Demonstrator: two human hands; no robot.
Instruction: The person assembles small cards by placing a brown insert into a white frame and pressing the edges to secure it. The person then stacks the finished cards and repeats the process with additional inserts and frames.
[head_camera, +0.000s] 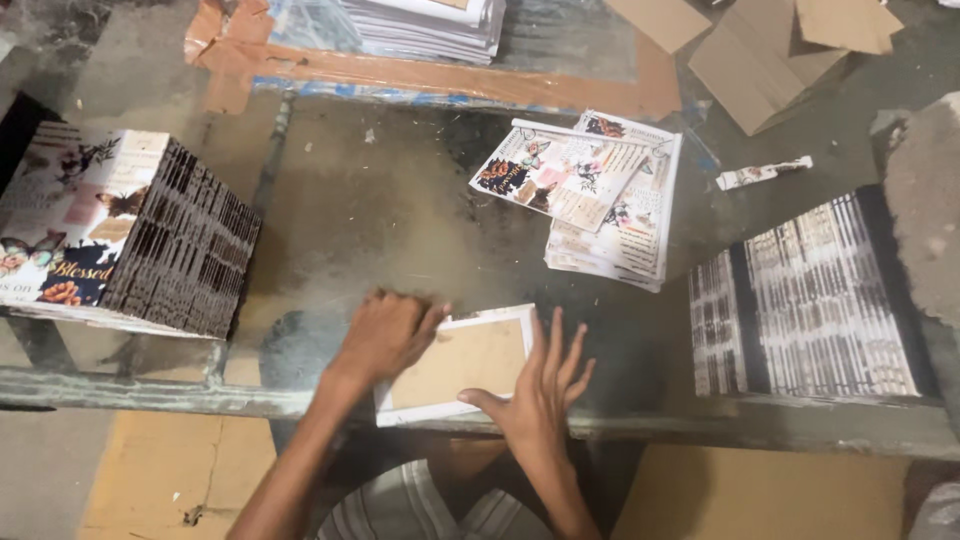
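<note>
A brown cardboard panel with a white paper border lies flat near the front edge of the glass table. My left hand presses on its left edge with the fingers curled down. My right hand rests on its right edge, fingers spread apart and thumb along the lower border. Neither hand grips anything.
A tall stack of finished printed covers stands at the left. Loose printed sheets with butterflies lie at mid-right. Another stack of striped covers sits at the right. Cardboard pieces and a paper pile lie beyond.
</note>
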